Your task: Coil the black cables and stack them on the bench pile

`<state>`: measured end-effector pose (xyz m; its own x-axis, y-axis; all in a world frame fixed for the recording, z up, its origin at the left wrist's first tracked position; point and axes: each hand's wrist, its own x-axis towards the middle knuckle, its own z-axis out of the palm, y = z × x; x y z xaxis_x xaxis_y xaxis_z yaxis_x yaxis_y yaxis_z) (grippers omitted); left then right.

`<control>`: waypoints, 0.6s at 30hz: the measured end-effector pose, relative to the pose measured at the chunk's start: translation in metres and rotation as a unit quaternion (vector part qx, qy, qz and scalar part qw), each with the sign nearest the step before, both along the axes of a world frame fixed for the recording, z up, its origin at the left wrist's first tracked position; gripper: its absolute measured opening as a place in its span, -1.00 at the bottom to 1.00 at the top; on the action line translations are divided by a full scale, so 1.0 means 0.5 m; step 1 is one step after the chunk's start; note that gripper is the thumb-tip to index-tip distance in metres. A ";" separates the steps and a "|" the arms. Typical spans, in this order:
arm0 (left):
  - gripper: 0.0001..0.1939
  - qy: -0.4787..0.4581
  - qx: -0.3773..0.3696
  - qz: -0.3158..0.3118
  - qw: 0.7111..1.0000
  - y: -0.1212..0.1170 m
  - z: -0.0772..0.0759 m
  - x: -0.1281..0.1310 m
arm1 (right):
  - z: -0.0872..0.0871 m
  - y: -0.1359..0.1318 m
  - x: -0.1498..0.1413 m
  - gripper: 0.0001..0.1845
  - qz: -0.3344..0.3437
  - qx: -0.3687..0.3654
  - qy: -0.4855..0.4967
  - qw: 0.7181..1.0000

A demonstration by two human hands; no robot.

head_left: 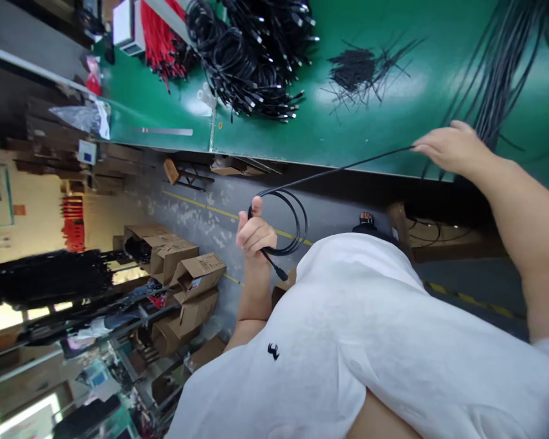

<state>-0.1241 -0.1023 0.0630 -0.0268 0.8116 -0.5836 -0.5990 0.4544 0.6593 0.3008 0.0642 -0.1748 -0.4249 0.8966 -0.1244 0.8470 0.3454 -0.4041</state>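
Note:
A black cable (298,213) runs between my two hands, clear of the bench's front edge. My left hand (257,235) is closed around its loops, and a dark plug end dangles just below the fingers. Off to the right, my right hand (452,148) pinches the stretched-out length of the same cable near the bench edge. Beside that hand lies a bundle of long, loose black cables (507,79). Farther back on the bench is a pile of coiled black cables (251,67) with metal-tipped plugs.
A heap of short black ties or wires (357,68) rests on the green bench (421,116). Red cables (161,46) and a metal ruler (167,132) are at the left. Cardboard boxes (196,274) and a wooden stool (185,175) stand on the floor.

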 end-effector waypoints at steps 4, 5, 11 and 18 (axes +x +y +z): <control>-0.67 -0.028 0.013 0.040 0.999 0.004 -0.013 0.001 | 0.042 -0.078 0.005 -0.47 0.055 -0.071 -0.066 0.994; -0.69 -0.028 0.021 0.051 0.998 0.009 -0.024 0.003 | 0.077 -0.118 -0.023 -0.48 0.130 -0.075 -0.041 0.988; -0.79 0.023 -0.002 -0.125 0.992 0.027 -0.137 0.088 | 0.307 -0.252 -0.213 -0.56 0.410 0.016 0.271 0.871; -0.66 -0.093 0.014 -0.329 0.940 -0.025 -0.133 0.146 | 0.299 -0.099 -0.213 -0.50 0.278 -0.148 0.256 0.914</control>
